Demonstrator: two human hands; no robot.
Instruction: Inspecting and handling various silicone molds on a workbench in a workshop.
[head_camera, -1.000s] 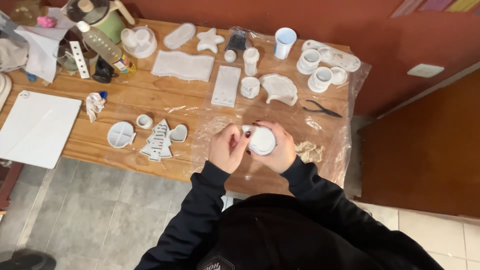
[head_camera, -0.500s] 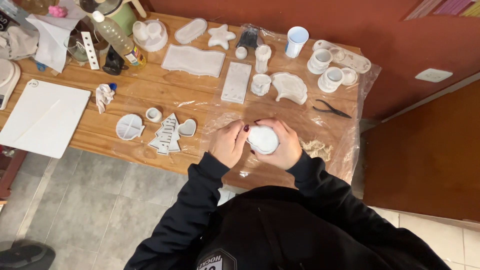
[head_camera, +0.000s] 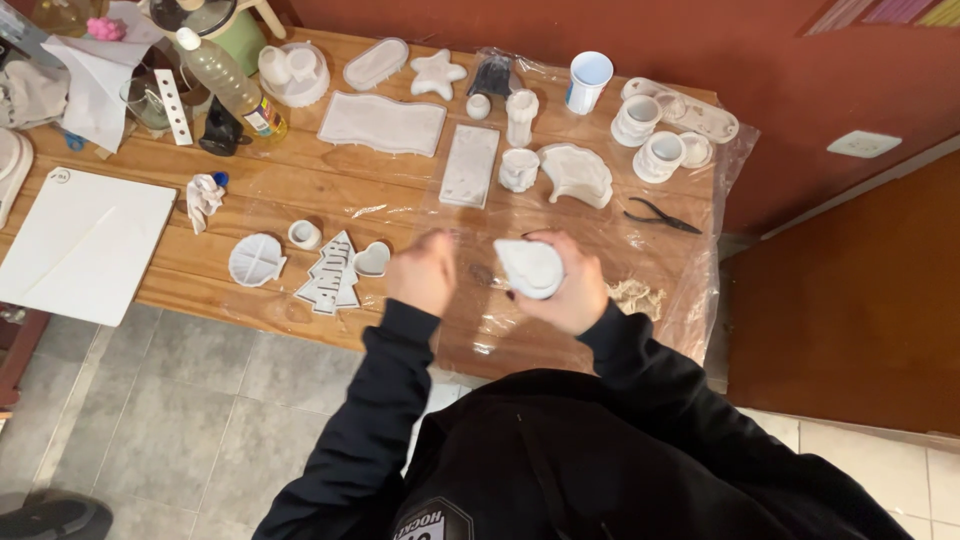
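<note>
The mould (head_camera: 531, 268) in the right hand (head_camera: 570, 295) is plain white. White too are the star-shaped piece (head_camera: 437, 74), the tree-shaped piece (head_camera: 330, 272), the heart-shaped piece (head_camera: 372, 259) and the flat board (head_camera: 80, 243). The counter (head_camera: 250, 180) is warm brown wood with visible grain. The pliers (head_camera: 660, 216) are black. The cup (head_camera: 587, 81) is white with a blue inside. The wall (head_camera: 620, 30) is dark red. The sleeves (head_camera: 380, 400) are black.

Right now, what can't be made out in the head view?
- Left hand: motion-blurred; finger pose and whether it holds anything unclear.
- White piece in the right hand: fingers cover its underside, so its full shape is hidden.
- Cloth at the left edge: cut off by the frame.
- Bottle label: too small to make out.
</note>
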